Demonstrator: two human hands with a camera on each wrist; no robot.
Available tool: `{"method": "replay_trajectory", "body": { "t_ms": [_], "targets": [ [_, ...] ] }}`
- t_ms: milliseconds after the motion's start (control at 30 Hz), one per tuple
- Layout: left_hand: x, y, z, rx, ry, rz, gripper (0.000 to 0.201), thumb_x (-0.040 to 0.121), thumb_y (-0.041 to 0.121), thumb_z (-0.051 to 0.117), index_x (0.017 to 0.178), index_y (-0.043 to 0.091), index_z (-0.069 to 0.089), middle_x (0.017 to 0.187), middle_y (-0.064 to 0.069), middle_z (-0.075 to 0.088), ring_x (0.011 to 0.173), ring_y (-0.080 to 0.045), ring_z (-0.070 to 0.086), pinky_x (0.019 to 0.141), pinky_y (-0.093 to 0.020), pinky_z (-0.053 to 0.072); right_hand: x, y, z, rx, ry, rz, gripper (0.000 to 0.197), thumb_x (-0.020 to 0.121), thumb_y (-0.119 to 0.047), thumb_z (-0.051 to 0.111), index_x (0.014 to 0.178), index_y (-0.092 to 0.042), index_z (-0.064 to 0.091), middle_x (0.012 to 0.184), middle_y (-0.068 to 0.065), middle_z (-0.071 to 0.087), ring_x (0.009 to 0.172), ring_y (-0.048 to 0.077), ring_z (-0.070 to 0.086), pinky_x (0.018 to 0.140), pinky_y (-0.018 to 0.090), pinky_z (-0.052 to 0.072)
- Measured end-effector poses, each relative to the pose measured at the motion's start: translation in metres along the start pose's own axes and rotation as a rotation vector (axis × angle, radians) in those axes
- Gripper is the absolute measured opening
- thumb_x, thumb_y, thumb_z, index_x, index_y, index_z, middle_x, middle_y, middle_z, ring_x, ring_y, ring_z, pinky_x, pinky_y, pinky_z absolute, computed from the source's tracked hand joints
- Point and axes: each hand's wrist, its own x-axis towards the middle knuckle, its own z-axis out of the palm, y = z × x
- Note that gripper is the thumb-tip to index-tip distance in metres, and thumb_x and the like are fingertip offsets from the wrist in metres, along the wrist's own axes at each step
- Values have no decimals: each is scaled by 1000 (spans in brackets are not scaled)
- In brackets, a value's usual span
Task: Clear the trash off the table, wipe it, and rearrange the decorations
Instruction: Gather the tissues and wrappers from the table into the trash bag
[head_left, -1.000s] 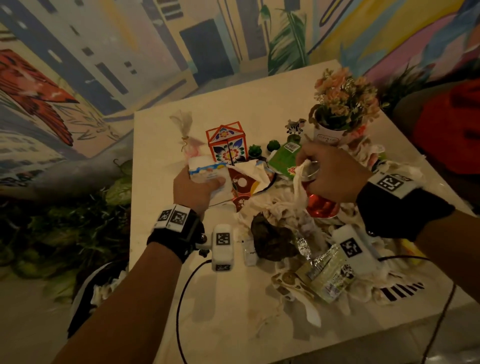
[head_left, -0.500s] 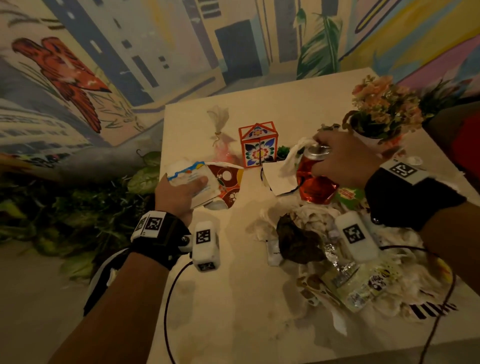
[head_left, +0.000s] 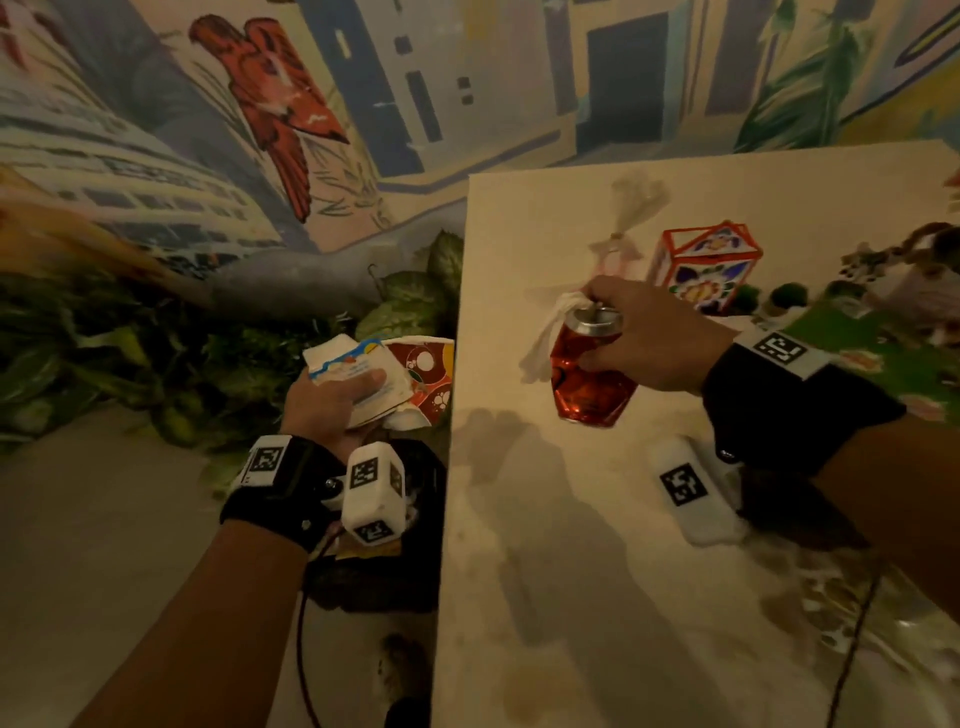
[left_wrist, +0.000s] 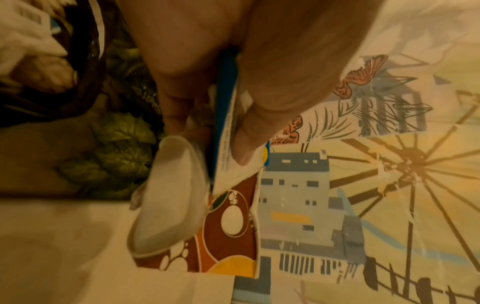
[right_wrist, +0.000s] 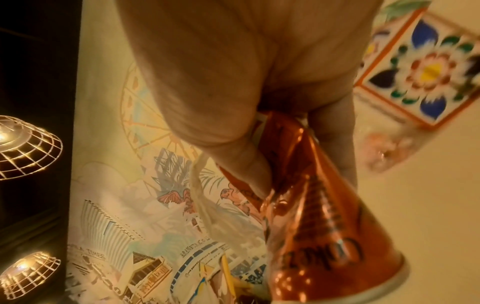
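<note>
Left hand (head_left: 332, 410) grips a carton (head_left: 353, 371) and a flattened paper cup (head_left: 428, 374), held beyond the table (head_left: 571, 597) edge above a dark bag (head_left: 415, 519). Right hand (head_left: 644, 343) clasps a crushed red can (head_left: 587, 384) and a tissue (head_left: 545, 332) over the table, near the floral box (head_left: 706, 270).

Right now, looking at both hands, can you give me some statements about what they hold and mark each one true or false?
1. The right hand grips a crushed red can. True.
2. The left hand is empty. False: it holds a white carton and a patterned paper cup.
3. The left hand is beyond the table's left edge. True.
4. The floral box lies in the right hand. False: it stands on the table.
</note>
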Motion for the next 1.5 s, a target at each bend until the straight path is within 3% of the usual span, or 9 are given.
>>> {"method": "replay_trajectory", "body": {
  "t_ms": [300, 500, 633, 900, 1000, 1167, 1300, 1400, 1500],
  "targets": [
    [81, -11, -109, 17, 81, -146, 34, 67, 5, 77, 100, 7, 67, 97, -15, 72, 87, -33, 70, 83, -54, 55, 64, -90, 118, 100, -82, 59, 22, 77, -8, 60, 96, -16, 53, 92, 5, 58, 87, 26, 57, 70, 34, 47],
    [130, -27, -150, -59, 141, -248, 41, 68, -5, 61, 107, 2, 59, 99, -22, 67, 86, -42, 66, 73, -53, 55, 105, -118, 192, 67, -224, 124, 30, 83, -21, 63, 112, -14, 58, 106, 5, 59, 96, 23, 59, 81, 32, 50],
    [186, -67, -181, -20, 130, -298, 67, 40, 4, 70, 106, 6, 59, 110, -23, 65, 94, -44, 64, 84, -64, 49, 134, -117, 239, 40, -308, 192, 24, 84, -23, 59, 105, -11, 60, 106, 9, 62, 96, 27, 61, 77, 32, 51],
    [203, -95, -195, 247, 122, -294, 40, 66, -1, 70, 100, 17, 60, 110, -10, 64, 99, -34, 63, 89, -53, 51, 168, -87, 312, 24, -390, 403, 28, 86, -28, 54, 107, -10, 60, 100, 9, 60, 83, 25, 59, 67, 30, 47],
    [213, -110, -202, 435, 159, -306, 50, 72, 4, 72, 120, 6, 56, 117, -13, 62, 102, -38, 60, 86, -50, 52, 177, -73, 333, 5, -389, 438, 31, 83, -27, 54, 107, -10, 58, 109, 13, 63, 79, 27, 59, 65, 32, 48],
    [220, -145, -205, 375, 224, -401, 60, 76, -1, 68, 131, 6, 46, 122, -18, 57, 106, -41, 58, 88, -51, 51, 175, -58, 355, -29, -485, 511, 39, 90, -19, 58, 127, -11, 51, 130, 10, 53, 117, 31, 54, 78, 26, 38],
    [254, -200, -210, 400, 124, -504, 65, 60, 10, 74, 121, 7, 50, 119, -15, 56, 108, -41, 57, 91, -51, 51, 173, -50, 388, -53, -562, 466, 36, 86, -38, 61, 120, -29, 57, 124, 1, 59, 114, 23, 57, 86, 26, 43],
    [295, -270, -223, 430, 77, -556, 70, 61, 13, 73, 126, 8, 48, 124, -17, 56, 104, -41, 58, 89, -54, 52, 183, -27, 422, -31, -580, 474, 45, 75, -61, 58, 115, -42, 54, 120, -7, 61, 107, 22, 61, 92, 38, 51],
    [270, -253, -206, 524, -13, -575, 57, 75, 12, 73, 126, 4, 50, 118, -22, 60, 93, -39, 61, 79, -47, 55, 177, -44, 416, -34, -583, 434, 47, 85, -38, 62, 130, -30, 49, 130, 0, 54, 115, 24, 55, 98, 35, 45]
  ]
}}
